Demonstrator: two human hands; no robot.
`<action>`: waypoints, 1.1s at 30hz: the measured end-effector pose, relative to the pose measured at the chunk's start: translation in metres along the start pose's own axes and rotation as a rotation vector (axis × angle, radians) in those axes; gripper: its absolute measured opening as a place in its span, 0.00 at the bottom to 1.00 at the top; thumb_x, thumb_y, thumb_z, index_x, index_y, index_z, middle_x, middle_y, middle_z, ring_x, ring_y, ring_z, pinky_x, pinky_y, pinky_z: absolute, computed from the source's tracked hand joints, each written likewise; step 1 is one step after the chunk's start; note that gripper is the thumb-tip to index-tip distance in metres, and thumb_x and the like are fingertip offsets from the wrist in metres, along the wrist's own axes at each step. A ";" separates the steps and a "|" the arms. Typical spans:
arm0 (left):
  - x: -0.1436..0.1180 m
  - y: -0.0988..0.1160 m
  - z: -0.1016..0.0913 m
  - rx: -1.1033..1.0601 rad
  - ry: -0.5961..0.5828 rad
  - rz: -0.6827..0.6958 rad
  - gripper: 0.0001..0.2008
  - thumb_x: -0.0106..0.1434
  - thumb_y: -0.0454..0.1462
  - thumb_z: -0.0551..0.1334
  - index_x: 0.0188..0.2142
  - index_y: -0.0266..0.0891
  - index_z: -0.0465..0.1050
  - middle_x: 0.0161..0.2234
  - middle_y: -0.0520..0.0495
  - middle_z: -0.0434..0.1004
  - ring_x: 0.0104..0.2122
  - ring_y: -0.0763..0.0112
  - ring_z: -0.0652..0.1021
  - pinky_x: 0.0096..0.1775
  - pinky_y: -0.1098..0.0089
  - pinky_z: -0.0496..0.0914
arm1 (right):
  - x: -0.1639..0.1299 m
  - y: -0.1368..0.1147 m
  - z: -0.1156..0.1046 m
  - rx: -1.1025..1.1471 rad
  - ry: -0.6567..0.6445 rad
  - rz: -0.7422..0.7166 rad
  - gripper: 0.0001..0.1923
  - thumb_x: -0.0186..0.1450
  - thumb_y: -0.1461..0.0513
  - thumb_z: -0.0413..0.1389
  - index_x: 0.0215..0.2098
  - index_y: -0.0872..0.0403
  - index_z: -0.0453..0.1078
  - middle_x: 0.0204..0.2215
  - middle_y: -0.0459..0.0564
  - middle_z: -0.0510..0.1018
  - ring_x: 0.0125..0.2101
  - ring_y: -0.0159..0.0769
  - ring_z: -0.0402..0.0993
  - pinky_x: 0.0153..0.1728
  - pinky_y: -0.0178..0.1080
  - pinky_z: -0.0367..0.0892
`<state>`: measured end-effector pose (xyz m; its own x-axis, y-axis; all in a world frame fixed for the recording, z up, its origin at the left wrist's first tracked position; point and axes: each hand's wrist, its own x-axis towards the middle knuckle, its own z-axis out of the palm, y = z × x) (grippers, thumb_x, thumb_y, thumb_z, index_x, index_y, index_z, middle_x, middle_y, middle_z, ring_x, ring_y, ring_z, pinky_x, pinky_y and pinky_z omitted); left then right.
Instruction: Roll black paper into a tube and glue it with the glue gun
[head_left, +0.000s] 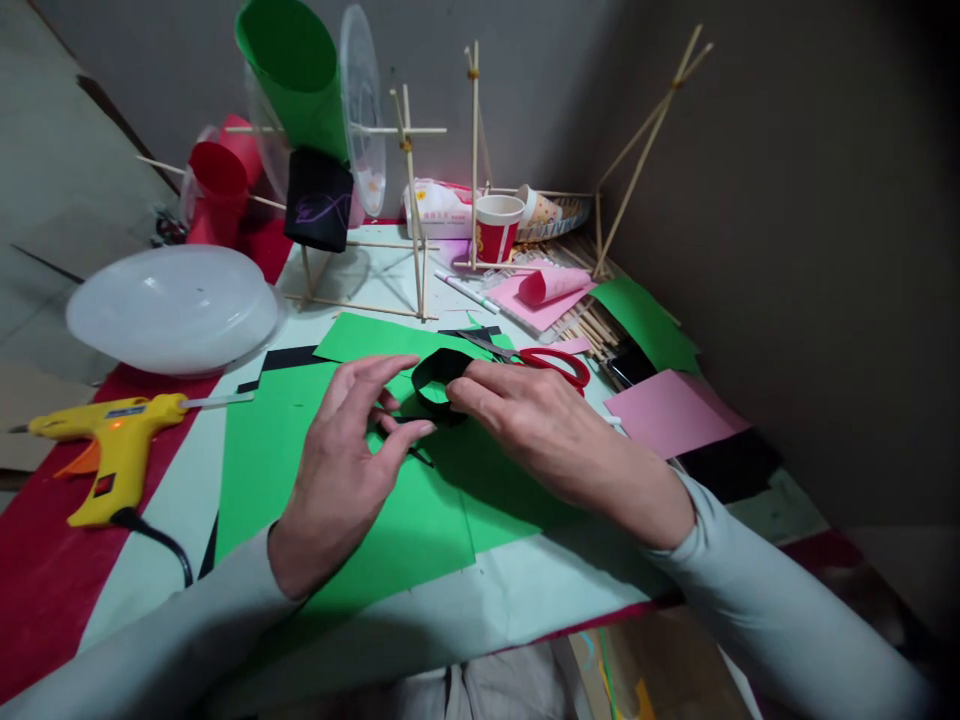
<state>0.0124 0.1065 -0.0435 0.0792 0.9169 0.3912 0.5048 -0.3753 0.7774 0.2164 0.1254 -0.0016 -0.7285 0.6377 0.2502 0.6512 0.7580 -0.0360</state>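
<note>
black curled paper strip [439, 372]: my right hand [540, 420] covers its near end
red-handled scissors [551, 362]: blades partly behind my fingers
yellow glue gun's black cord [161, 540]: disappears under my left sleeve [150, 640]
printing on red paper cup [496, 228]: too small to read

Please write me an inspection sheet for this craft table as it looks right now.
Surface: table with a pale cover and a red strip at its left; green paper sheets lie across it.
Job's things: black paper ring, curled, above the green sheets.
Clutter: yellow glue gun, white plastic lid, red scissors, pink paper, red cup, stick frames carrying coloured cups.
Grippers: left hand open, fingertips by the ring; right hand pinching the ring.
Cables: black cord running from the glue gun.
Surroundings: grey wall close on the right.
</note>
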 end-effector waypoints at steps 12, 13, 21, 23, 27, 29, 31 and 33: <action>0.023 0.001 0.014 0.239 -0.113 0.317 0.07 0.63 0.26 0.61 0.33 0.36 0.75 0.32 0.49 0.76 0.33 0.70 0.77 0.37 0.70 0.69 | 0.006 0.011 0.010 0.297 0.131 0.044 0.08 0.74 0.65 0.52 0.41 0.59 0.74 0.36 0.52 0.80 0.33 0.34 0.74 0.32 0.36 0.60; 0.022 0.002 0.013 0.229 -0.106 0.309 0.06 0.64 0.27 0.62 0.33 0.36 0.76 0.33 0.49 0.77 0.34 0.70 0.77 0.37 0.70 0.69 | 0.007 0.015 0.008 0.368 0.184 0.074 0.09 0.74 0.63 0.53 0.41 0.58 0.74 0.36 0.51 0.81 0.34 0.34 0.75 0.34 0.36 0.62; 0.020 0.004 0.012 0.210 -0.083 0.276 0.02 0.63 0.30 0.67 0.33 0.35 0.78 0.32 0.50 0.79 0.33 0.72 0.78 0.37 0.72 0.70 | 0.007 0.042 0.012 0.555 0.029 0.359 0.20 0.66 0.71 0.57 0.56 0.59 0.68 0.50 0.57 0.81 0.42 0.39 0.77 0.40 0.38 0.66; 0.019 0.003 0.013 0.206 -0.075 0.291 0.02 0.63 0.30 0.68 0.33 0.35 0.78 0.32 0.50 0.78 0.32 0.73 0.77 0.37 0.73 0.70 | 0.008 0.041 0.019 0.585 -0.092 0.310 0.26 0.64 0.71 0.59 0.61 0.62 0.65 0.50 0.59 0.80 0.46 0.43 0.77 0.43 0.39 0.66; 0.019 0.003 0.014 0.200 -0.071 0.313 0.02 0.64 0.29 0.67 0.34 0.34 0.79 0.31 0.51 0.77 0.32 0.75 0.76 0.36 0.74 0.69 | 0.011 0.034 0.032 0.576 -0.072 0.220 0.27 0.64 0.70 0.60 0.60 0.63 0.64 0.46 0.59 0.79 0.42 0.43 0.75 0.39 0.39 0.65; 0.019 0.004 0.014 0.205 -0.066 0.310 0.03 0.63 0.28 0.67 0.33 0.34 0.79 0.30 0.51 0.77 0.31 0.76 0.76 0.35 0.75 0.69 | 0.011 0.032 0.035 0.575 -0.052 0.203 0.24 0.63 0.72 0.58 0.58 0.63 0.66 0.43 0.57 0.79 0.38 0.40 0.74 0.37 0.38 0.64; 0.019 0.005 0.014 0.213 -0.060 0.304 0.03 0.63 0.28 0.67 0.33 0.34 0.79 0.30 0.52 0.77 0.30 0.77 0.75 0.35 0.75 0.68 | 0.011 0.032 0.037 0.585 -0.052 0.193 0.23 0.62 0.73 0.58 0.56 0.64 0.66 0.42 0.57 0.78 0.37 0.39 0.74 0.36 0.38 0.64; 0.019 0.005 0.014 0.218 -0.059 0.304 0.03 0.63 0.28 0.67 0.33 0.34 0.79 0.29 0.52 0.77 0.29 0.77 0.75 0.34 0.75 0.68 | 0.010 0.034 0.040 0.602 -0.039 0.186 0.24 0.63 0.73 0.57 0.58 0.64 0.65 0.41 0.56 0.78 0.36 0.39 0.73 0.37 0.38 0.65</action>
<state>0.0288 0.1243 -0.0389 0.2994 0.7766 0.5544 0.6210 -0.5997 0.5047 0.2226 0.1628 -0.0388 -0.6292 0.7621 0.1527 0.5419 0.5710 -0.6167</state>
